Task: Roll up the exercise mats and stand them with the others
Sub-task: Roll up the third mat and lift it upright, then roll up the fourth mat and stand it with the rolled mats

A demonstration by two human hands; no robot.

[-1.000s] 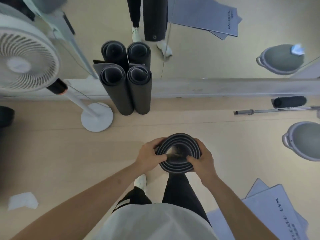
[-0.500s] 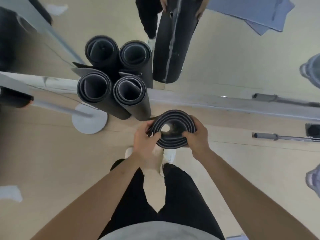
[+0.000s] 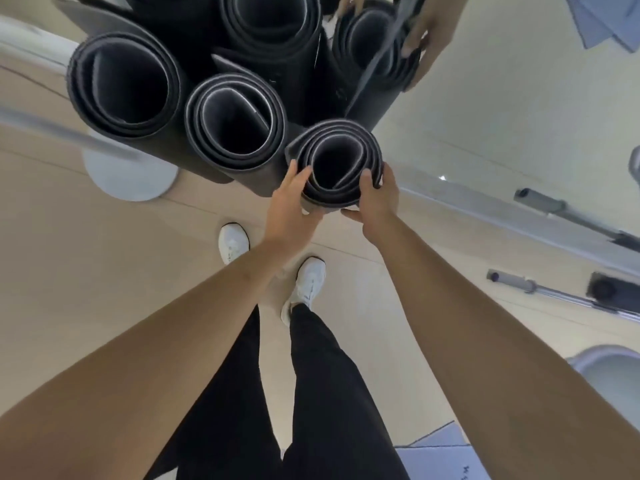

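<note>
Looking down through the head camera, I see a pale beige floor (image 3: 104,271), smooth and faintly seamed, running up to a mirror (image 3: 502,98) that fills the wall above a low grey ledge. Against the mirror stand two standing rolls (image 3: 235,123), dark rubbery tubes with loose spiral ends and a thin pale line along the edge; the glass doubles them. Just in front of the mirror, right beside the nearer of those two, the rolled mat (image 3: 334,194) is upright with its open end toward me, wound tighter than the others. My view shows the left hand (image 3: 291,199) gripping its left side, fingers curled round the outer layer, thumb at the rim. The right hand (image 3: 375,199) grips the right side, fingertips hooked over the rim. I cannot tell whether the lower end touches the floor. Near the foot of the mirror sit a white round stand base (image 3: 128,178) and a steel barbell (image 3: 554,296). Farther from the mirror are white shoes (image 3: 310,282) and a flat blue-grey mat (image 3: 440,459).
</note>
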